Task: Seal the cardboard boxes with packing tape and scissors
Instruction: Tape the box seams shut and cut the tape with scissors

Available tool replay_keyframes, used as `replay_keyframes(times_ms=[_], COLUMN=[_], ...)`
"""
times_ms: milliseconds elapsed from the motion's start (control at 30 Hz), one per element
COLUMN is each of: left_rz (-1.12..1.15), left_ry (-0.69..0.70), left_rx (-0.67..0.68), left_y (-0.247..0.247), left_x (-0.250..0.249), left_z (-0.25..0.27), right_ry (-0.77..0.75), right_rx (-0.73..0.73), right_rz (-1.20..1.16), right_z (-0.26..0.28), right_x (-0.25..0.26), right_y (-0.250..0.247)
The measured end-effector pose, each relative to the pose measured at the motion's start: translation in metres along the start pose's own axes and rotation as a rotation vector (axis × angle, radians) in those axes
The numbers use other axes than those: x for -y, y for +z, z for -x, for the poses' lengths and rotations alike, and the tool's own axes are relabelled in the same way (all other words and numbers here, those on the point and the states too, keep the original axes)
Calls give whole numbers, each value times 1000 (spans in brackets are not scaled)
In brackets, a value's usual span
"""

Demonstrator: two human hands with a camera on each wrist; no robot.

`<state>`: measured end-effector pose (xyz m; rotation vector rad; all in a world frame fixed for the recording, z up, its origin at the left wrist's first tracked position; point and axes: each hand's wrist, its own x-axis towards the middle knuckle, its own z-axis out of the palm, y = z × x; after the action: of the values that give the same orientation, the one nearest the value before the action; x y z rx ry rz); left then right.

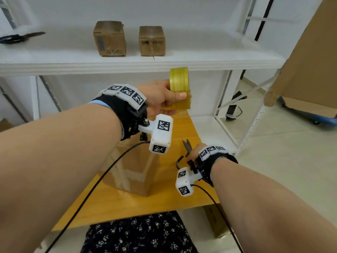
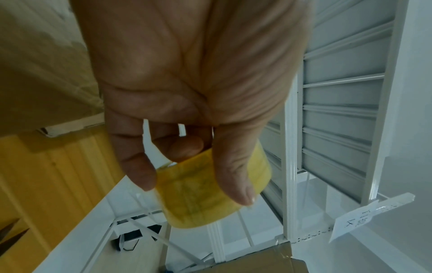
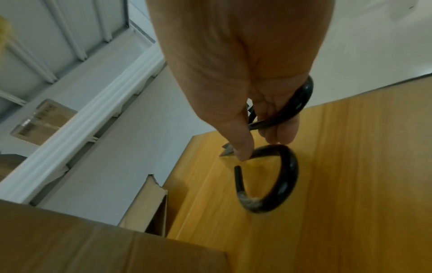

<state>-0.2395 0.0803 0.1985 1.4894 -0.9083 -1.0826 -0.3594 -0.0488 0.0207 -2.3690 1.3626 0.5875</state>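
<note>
setting: white metal shelving point(image 1: 138, 63) against a pale wall; tiled floor to the right, with a large cardboard sheet point(image 1: 310, 57) leaning there.
worktop: yellow wooden worktop point(image 1: 184, 128) in front of the shelving, below its upper shelf.
upper shelf: two small cardboard boxes, left box point(image 1: 110, 38) and right box point(image 1: 151, 41), standing side by side but apart; a dark tool point(image 1: 20, 37) lies at the far left end.
box on worktop: larger cardboard box point(image 1: 133, 170) stands on the worktop, partly hidden under the left forearm; clear tape bands show on its side.
left hand: left hand point(image 1: 160, 96) raised above the far end of the worktop, fingers and thumb clasped round the tape roll point(image 1: 179, 80); thumb point(image 2: 236, 173) lies across the roll's outer face.
tape roll: yellowish, held on edge in the air just below the shelf's front edge; a short free strip hangs under it.
right hand: right hand point(image 1: 196, 152) low over the worktop, right of the box, fingers grasping the scissors point(image 1: 187, 146).
scissors: black loop handles, blades point(image 1: 187, 144) slightly parted and pointing away from the person.
</note>
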Motion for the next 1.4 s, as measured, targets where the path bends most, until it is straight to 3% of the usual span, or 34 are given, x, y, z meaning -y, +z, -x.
replay_keyframes(times_ms=[133, 267, 433, 500, 667, 767, 900, 1100, 1267, 1400], left_rz=[37, 66, 135, 168, 252, 306, 409, 513, 602, 713], left_ry=[-21, -22, -32, -29, -34, -23, 8, 38, 51, 61], left_rx=[11, 6, -18, -38, -85, -151, -257, -291, -268, -326], left_y=[-3, -8, -17, -21, -33, -45, -65, -83, -90, -97], left_x=[6, 9, 8, 6, -7, -16, -26, -36, -40, -42], left_z=[-7, -12, -15, -15, -10, -6, 1, 15, 28, 34], right_ry=[-162, -26, -57, -77, -179, -322, -415, -512, -588, -649], right_rx=[78, 149, 113, 73, -78, -45, -64, -81, -256, -324], right_rz=[224, 174, 180, 8, -857, -1061, -1161, -1221, -1215, -1140], right_z=[4, 9, -8, -6, 20, 47, 71, 91, 100, 108], right_x=[2, 4, 0, -2, 19, 45, 67, 97, 118, 129], right_y=[7, 12, 11, 3, -57, -105, -144, -153, -154, -164])
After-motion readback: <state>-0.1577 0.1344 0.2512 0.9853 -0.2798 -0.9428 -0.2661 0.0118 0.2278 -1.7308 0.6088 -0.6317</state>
